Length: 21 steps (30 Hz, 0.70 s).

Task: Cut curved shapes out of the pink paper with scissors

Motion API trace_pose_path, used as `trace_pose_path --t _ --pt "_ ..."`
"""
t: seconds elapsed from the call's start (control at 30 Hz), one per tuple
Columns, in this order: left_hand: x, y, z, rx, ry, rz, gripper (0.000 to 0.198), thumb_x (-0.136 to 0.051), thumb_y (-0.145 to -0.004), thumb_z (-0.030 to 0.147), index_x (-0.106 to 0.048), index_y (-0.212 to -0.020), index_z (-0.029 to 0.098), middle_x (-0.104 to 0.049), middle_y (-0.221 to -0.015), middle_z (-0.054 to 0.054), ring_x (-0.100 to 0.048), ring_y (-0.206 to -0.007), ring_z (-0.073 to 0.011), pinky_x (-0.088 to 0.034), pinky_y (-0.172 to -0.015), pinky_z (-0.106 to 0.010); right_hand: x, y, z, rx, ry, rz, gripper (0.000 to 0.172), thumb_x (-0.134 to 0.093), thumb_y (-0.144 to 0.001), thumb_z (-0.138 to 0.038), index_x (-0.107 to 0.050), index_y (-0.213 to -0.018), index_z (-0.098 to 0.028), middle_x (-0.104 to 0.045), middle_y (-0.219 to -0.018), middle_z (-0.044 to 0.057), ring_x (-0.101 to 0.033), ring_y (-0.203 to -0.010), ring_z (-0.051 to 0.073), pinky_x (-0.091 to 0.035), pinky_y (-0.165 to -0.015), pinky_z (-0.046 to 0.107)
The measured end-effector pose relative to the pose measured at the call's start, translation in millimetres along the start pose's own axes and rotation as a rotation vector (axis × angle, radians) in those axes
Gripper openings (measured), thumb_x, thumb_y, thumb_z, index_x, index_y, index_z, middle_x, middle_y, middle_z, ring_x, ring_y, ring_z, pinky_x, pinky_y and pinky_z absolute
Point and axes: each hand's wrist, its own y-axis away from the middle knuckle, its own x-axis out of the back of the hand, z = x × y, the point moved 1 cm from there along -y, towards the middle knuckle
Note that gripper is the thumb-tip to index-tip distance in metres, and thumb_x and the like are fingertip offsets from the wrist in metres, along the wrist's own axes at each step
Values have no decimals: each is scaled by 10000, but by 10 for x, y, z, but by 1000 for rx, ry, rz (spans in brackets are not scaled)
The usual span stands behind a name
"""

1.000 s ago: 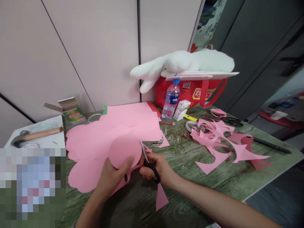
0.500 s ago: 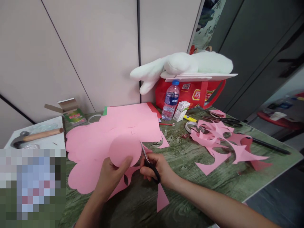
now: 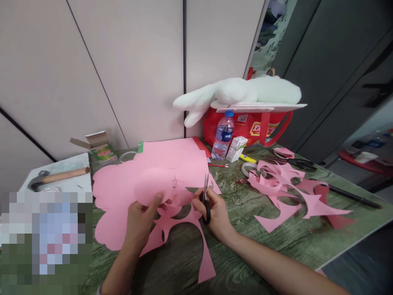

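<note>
Between the thumb and fingers of my left hand (image 3: 138,223) is a rounded pink paper piece (image 3: 152,184), held above other pink paper. My right hand (image 3: 220,215) is closed around black-handled scissors (image 3: 206,207), their blades pointing up and away from me, just right of the piece. A curved pink offcut (image 3: 202,241) hangs or lies below my hands; whether my right fingers also touch the paper is hard to see. Scalloped pink paper shapes (image 3: 112,200) spread under and left of my left hand, with a larger pink sheet (image 3: 184,155) behind.
Pink scraps (image 3: 282,184) are heaped at right beside a tape roll (image 3: 248,169). A water bottle (image 3: 223,137), a small white box (image 3: 237,149) and a red bag (image 3: 258,127) stand behind. At left, a hammer (image 3: 64,175) lies on a white slab (image 3: 84,189).
My right hand and the scissors have moved right, away from the rounded piece, and the blades have swung more upright. The piece has tilted and shifted slightly up and left.
</note>
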Motion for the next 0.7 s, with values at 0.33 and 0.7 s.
trace_pose_path --t 0.33,0.7 --pt "240 -271 -190 78 499 394 328 -733 -635 376 -538 -511 143 -568 -447 32 -473 -380 -80 -312 -374 -217 14 17 140 106 328 -152 256 -689 -660 -188 -532 -861 -206 -642 -871 34 -565 -740 189 -443 -697 296" --pt "264 -312 -321 246 524 148 178 -618 -774 208 -638 -643 89 -676 -581 -51 -638 -495 -127 -527 -544 -252 -55 99 220 363 880 -646 363 -698 -600 -183 -569 -938 -203 -663 -957 47 -597 -847 209 -403 -670 266"
